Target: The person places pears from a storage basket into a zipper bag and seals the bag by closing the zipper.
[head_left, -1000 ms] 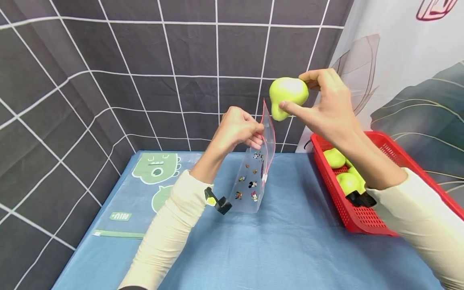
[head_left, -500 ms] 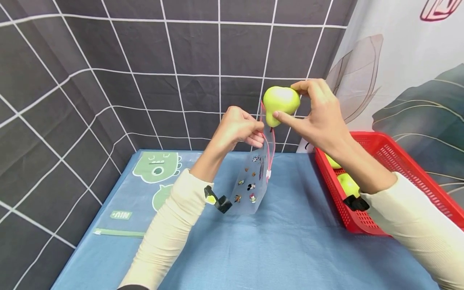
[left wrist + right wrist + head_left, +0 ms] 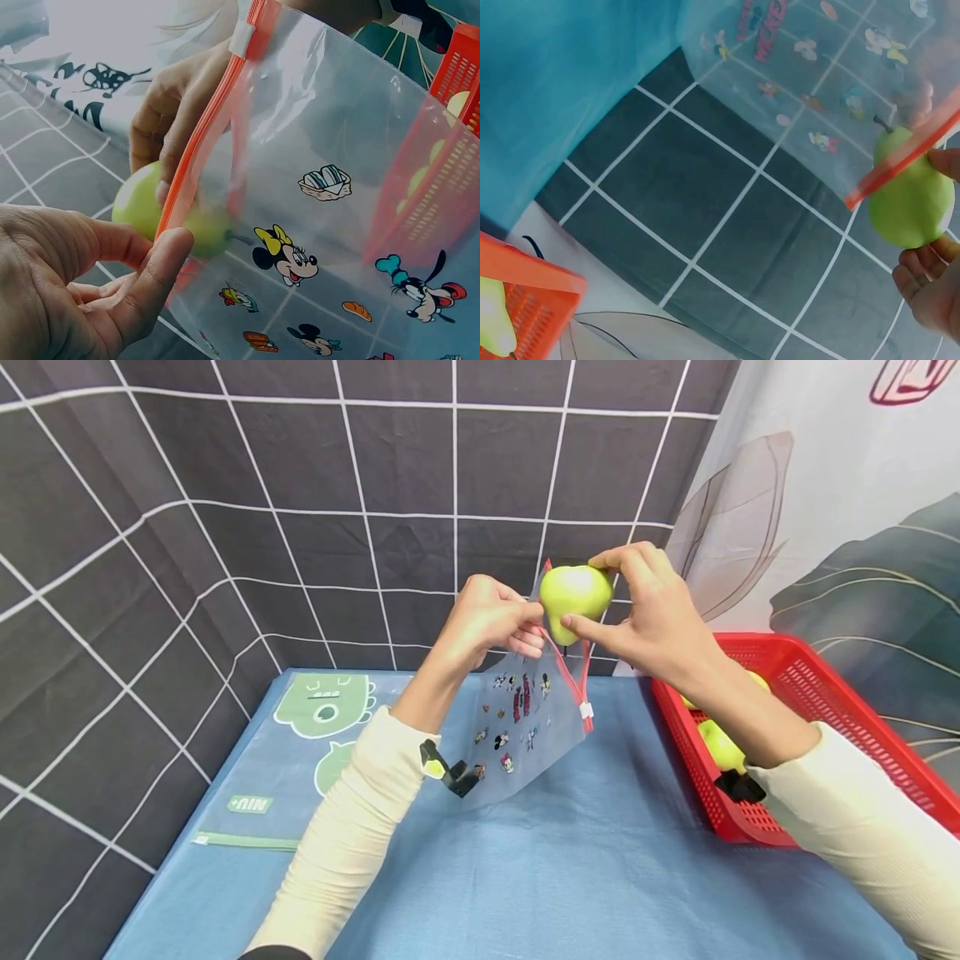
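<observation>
My left hand (image 3: 495, 622) pinches the red-edged mouth of a clear zip bag (image 3: 517, 727) printed with cartoon figures. The bag hangs above the table, its white slider (image 3: 241, 40) at the far end of the zip in the left wrist view. With thumb and fingers, my right hand (image 3: 648, 602) grips a green pear (image 3: 576, 595) stem end down. The pear's narrow end is inside the bag's opening, seen through the plastic in the right wrist view; its round end stays above the red edge (image 3: 907, 166).
At the right stands a red perforated basket (image 3: 855, 718) with several pears (image 3: 720, 745) in it. A second clear bag (image 3: 258, 760) with green cartoon shapes and a green zip lies flat at the left of the blue table (image 3: 480, 885). A dark grid-patterned sheet (image 3: 397, 460) hangs behind.
My right hand has brought the pear down and left, from above the bag into its mouth. The bag has swung round so that its printed face shows wider. My left hand has barely moved.
</observation>
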Motion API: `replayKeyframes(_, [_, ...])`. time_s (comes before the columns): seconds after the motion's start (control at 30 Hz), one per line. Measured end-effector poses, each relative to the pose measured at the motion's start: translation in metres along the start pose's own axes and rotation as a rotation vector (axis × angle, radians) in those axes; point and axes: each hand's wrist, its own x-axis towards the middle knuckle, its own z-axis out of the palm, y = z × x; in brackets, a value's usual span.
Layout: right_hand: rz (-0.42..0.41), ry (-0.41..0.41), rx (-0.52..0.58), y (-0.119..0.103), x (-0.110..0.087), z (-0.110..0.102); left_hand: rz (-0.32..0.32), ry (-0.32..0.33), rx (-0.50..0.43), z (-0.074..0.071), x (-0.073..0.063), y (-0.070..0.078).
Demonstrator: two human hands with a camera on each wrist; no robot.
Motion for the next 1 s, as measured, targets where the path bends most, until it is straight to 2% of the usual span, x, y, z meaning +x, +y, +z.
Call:
replayKeyframes(0.6, [0.043, -0.073, -0.059, 0.0013, -0.0035, 0.0062, 0.022, -0.002, 0.022, -0.0051, 0.0008, 0.0009])
replayKeyframes(0.83, [0.015, -0.063, -0.037, 0.0015, -0.0039, 0.0065, 0.006, 0.002, 0.007, -0.0043, -0.0011, 0.0048])
replayKeyframes(1.0, [0.043, -0.088, -0.018, 0.0001, -0.0041, 0.0047, 0.005, 0.004, 0.000, -0.0037, -0.0017, 0.0053])
